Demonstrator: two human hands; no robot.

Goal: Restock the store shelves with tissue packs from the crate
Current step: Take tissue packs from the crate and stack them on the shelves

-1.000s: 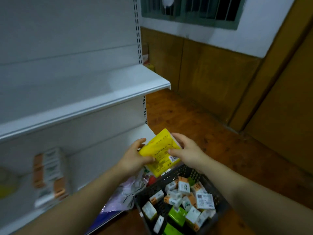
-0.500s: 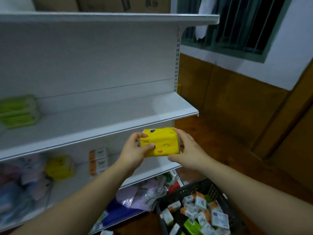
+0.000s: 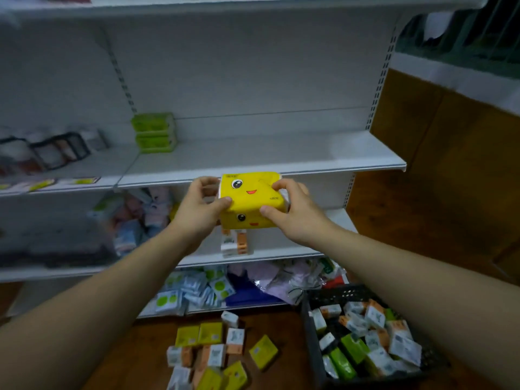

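Note:
A yellow tissue pack (image 3: 249,202) with cartoon faces is held between both hands in front of the white shelving. My left hand (image 3: 198,209) grips its left end, thumb on the front. My right hand (image 3: 295,212) grips its right end. The pack hovers just below the front lip of the middle shelf (image 3: 281,161). A dark plastic crate (image 3: 332,298) at the lower right holds several white, orange and green tissue packs (image 3: 365,339).
Two green packs (image 3: 153,133) are stacked on the middle shelf. An orange-white pack (image 3: 236,244) stands on the lower shelf (image 3: 284,251). Several loose packs (image 3: 213,350) lie on the wooden floor. Mixed goods fill the bottom shelf and the blurred left bay.
The view has swung left and down from the crate to face the shelves. Both hands have raised the yellow pack and turned it face-up toward the middle shelf.

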